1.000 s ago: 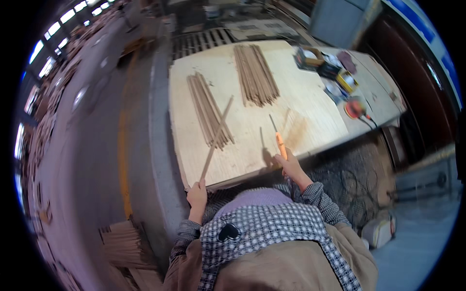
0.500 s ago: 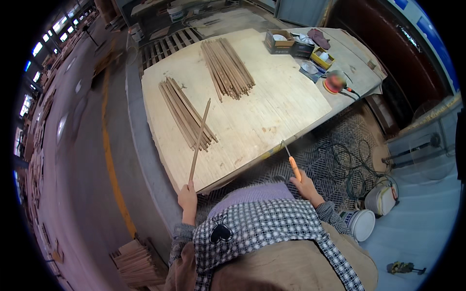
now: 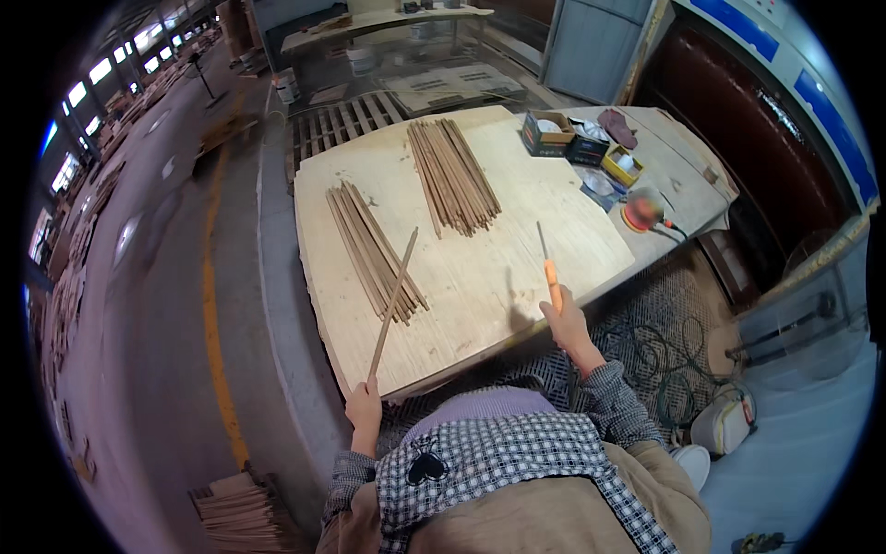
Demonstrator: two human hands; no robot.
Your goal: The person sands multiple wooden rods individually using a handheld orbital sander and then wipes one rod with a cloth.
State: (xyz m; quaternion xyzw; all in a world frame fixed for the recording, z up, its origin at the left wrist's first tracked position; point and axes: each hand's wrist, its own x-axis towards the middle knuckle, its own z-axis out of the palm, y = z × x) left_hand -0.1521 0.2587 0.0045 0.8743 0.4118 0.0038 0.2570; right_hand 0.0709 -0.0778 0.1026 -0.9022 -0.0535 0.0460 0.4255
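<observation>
My left hand (image 3: 364, 403) is closed around the near end of a thin wooden stick (image 3: 395, 300). The stick slants up over the table's near left corner, its far end beside a loose bundle of similar sticks (image 3: 365, 254). In my right hand (image 3: 566, 325) is an orange-handled tool (image 3: 553, 282) with a thin, straight metal shaft, possibly a file. Its shaft points away from me above the right part of the light wooden tabletop (image 3: 461, 305). A second, thicker bundle of sticks (image 3: 454, 175) lies farther back. Stick and tool are well apart.
Small boxes (image 3: 546, 135), a yellow box (image 3: 621, 166) and a round sander (image 3: 640, 212) stand at the table's back right. Coiled hoses (image 3: 678, 365) and a white bucket (image 3: 722, 417) are on the floor at right. More wood (image 3: 242, 512) is stacked at lower left.
My right hand has risen and moved forward, bringing the tool from the table's near edge to above its top. My left hand still grips the stick. The whole view has shifted.
</observation>
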